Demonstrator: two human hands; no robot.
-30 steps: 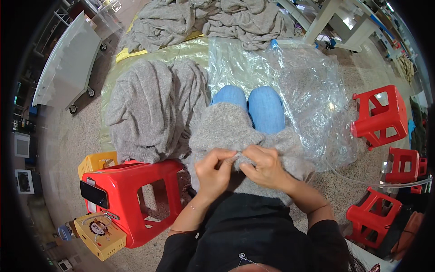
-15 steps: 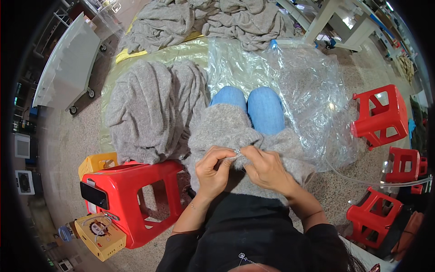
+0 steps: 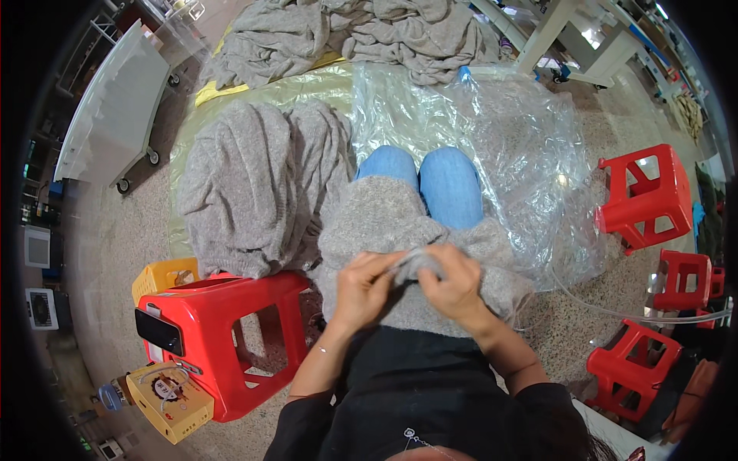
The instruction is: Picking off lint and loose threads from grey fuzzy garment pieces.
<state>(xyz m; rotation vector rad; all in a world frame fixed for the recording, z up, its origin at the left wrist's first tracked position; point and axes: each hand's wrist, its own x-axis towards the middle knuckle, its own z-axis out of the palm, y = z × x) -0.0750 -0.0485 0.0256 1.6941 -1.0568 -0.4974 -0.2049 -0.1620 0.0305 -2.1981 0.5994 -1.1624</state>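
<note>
A grey knitted garment (image 3: 377,207) lies across my lap, over blue-trousered knees. My left hand (image 3: 364,289) pinches a fold of it in front of my waist, thumb and fingers pressed together. Close on its right, my right hand (image 3: 452,280) grips the same raised fold, its thumb pointing towards the left hand. A bunched bit of the knit shows between both hands, slightly blurred. Whether anything small is held along with the cloth is hidden by the fingers.
To my left, grey knitwear (image 3: 238,184) is heaped by a red stool (image 3: 207,307) carrying a phone (image 3: 158,331); a yellow box (image 3: 171,399) sits beside it. More knitwear (image 3: 415,38) lies ahead on plastic sheeting (image 3: 523,146). Several red stools (image 3: 649,196) stand right; a white wheeled cart (image 3: 115,115) stands far left.
The knit between my hands has been turned up into a larger fold. My right hand has rotated and shifted a little to the right; the left hand has barely moved.
</note>
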